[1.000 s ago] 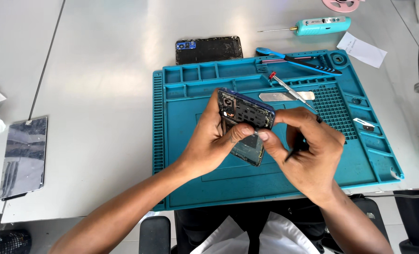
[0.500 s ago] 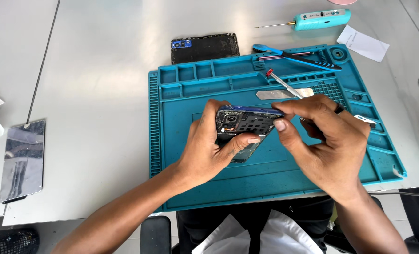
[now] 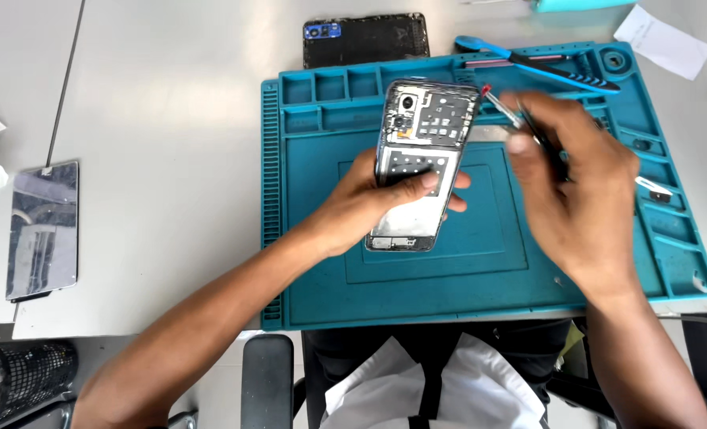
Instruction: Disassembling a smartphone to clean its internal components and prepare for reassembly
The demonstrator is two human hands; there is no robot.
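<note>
Opened black smartphone (image 3: pixel 423 163), back cover off, now raised upright in left hand (image 3: pixel 377 199), clasped. Right hand (image 3: pixel 579 187) has drawn back, pinching thin red-tipped screwdriver (image 3: pixel 502 107) above blue silicone repair mat (image 3: pixel 480 278).

Surface: grey table (image 3: pixel 171 119)
On it: teal work mat (image 3: pixel 480 286), black back cover (image 3: pixel 367 37), glass panel (image 3: pixel 42 229), paper slip (image 3: pixel 663 41)
</note>
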